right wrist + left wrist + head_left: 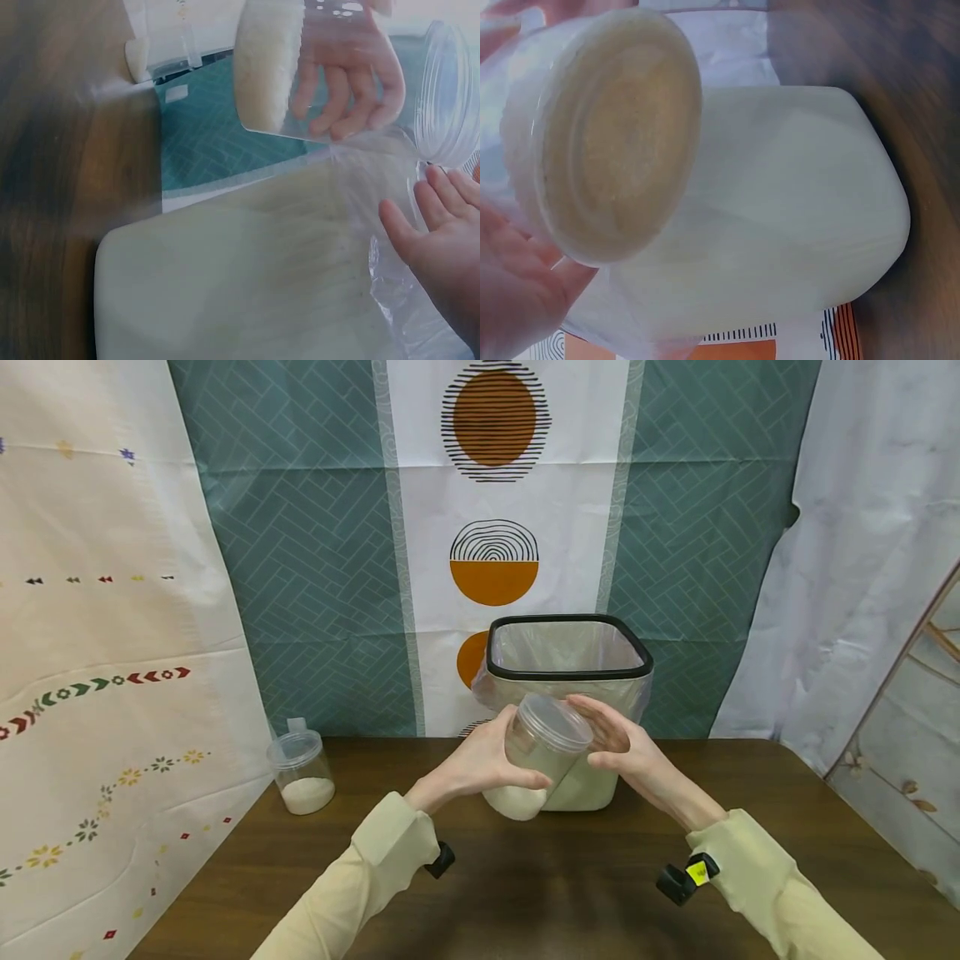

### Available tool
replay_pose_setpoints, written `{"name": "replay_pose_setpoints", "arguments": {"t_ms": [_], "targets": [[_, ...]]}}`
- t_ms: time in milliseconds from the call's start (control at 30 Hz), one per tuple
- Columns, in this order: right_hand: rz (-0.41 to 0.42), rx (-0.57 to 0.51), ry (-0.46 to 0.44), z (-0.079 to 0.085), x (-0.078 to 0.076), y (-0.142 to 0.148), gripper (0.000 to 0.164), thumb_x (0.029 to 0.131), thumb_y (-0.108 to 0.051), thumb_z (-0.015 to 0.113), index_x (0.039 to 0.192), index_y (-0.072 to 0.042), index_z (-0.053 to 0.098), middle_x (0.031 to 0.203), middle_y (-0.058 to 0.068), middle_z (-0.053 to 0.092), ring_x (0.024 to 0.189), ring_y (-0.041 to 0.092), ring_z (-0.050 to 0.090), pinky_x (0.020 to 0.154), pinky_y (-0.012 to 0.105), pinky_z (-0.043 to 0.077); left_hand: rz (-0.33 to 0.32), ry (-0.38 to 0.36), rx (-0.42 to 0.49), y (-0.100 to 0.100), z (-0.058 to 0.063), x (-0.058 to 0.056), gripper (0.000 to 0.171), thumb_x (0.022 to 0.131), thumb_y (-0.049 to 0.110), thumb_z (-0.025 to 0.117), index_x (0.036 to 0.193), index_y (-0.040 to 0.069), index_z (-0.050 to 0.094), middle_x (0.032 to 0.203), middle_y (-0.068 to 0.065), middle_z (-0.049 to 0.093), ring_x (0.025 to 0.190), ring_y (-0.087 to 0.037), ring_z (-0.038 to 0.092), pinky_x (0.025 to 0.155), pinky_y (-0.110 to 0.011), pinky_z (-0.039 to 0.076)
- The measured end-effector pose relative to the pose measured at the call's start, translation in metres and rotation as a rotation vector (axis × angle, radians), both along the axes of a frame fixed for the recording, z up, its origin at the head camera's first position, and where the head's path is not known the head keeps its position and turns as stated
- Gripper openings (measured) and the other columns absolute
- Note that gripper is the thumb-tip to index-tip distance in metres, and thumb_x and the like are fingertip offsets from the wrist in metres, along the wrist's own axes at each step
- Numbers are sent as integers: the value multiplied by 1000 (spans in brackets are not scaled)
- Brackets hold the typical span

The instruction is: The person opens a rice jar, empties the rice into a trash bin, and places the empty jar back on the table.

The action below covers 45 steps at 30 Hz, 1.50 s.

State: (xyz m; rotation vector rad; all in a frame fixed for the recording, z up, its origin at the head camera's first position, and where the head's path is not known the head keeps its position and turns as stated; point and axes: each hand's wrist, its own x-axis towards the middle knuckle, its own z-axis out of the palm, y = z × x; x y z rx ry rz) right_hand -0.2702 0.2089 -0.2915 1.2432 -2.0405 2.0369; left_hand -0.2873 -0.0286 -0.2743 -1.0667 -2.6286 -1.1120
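Note:
A clear jar [542, 762] with a clear screw lid [558, 724] is held tilted above the table, its lid end up and to the right. Pale grains, perhaps rice, fill its lower part. My left hand [487, 756] grips the jar's side, thumb in front. In the left wrist view the jar's round bottom [626, 142] faces the camera. My right hand [637, 764] is beside the lid with its fingers loosely bent, holding nothing. In the right wrist view its fingertips are close to the lid [446, 94]; whether they touch it I cannot tell.
Right behind the jar stands a pale bin [588, 785] with a black rim [570, 675] and a clear plastic liner. Another clear lidded jar [303, 777] with white grains is at the brown table's [360, 852] left edge. Patterned cloths [322, 568] hang behind.

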Motion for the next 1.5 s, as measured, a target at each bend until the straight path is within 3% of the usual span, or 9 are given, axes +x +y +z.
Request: {"name": "replay_pose_setpoints", "arguments": {"t_ms": [167,400,733,867,1100,1333,1500], "targets": [[-74,-12,-29,-2,6,-1,61,87,-10,57,139,-2,27,142,14,26,129,24,22,99,50,16,47,49,22,-1,-3,1,71,62,49,75,113,13,42,97,2,53,86,-19,53,70,-32,42],[-123,-53,-63,-2,12,-6,54,89,-8,55,137,-2,33,140,16,30,127,25,27,93,29,32,68,96,52,0,-5,2,70,62,47,76,113,13,43,98,0,55,87,-22,54,70,-33,42],[-230,-93,-50,-4,9,-20,53,88,-7,57,135,1,36,138,15,32,122,26,34,90,29,36,70,84,66,5,-6,5,73,62,48,76,115,12,42,102,-4,55,91,-24,53,73,-34,42],[-169,-91,-28,-4,7,-21,55,86,-7,58,136,0,35,137,16,31,118,27,37,90,31,36,50,69,58,6,-7,7,73,62,48,76,114,12,41,102,-4,54,91,-23,52,73,-33,42],[-4,-42,-4,1,-3,-19,62,83,-13,60,138,-4,33,137,16,28,118,32,30,91,40,33,6,50,32,6,-8,6,71,63,47,75,113,11,40,96,0,52,85,-17,52,70,-31,42],[121,1,5,4,-11,-16,66,79,-23,63,137,-11,35,135,13,31,116,32,30,91,46,28,-36,-1,15,5,-6,8,74,63,48,75,117,12,38,97,2,53,88,-14,51,72,-30,42],[230,22,-13,9,-16,-14,70,77,-25,65,137,-12,33,136,14,28,118,35,24,92,50,25,-104,-60,39,3,-4,9,78,64,44,76,126,16,37,105,6,53,95,-11,49,77,-32,40]]}}
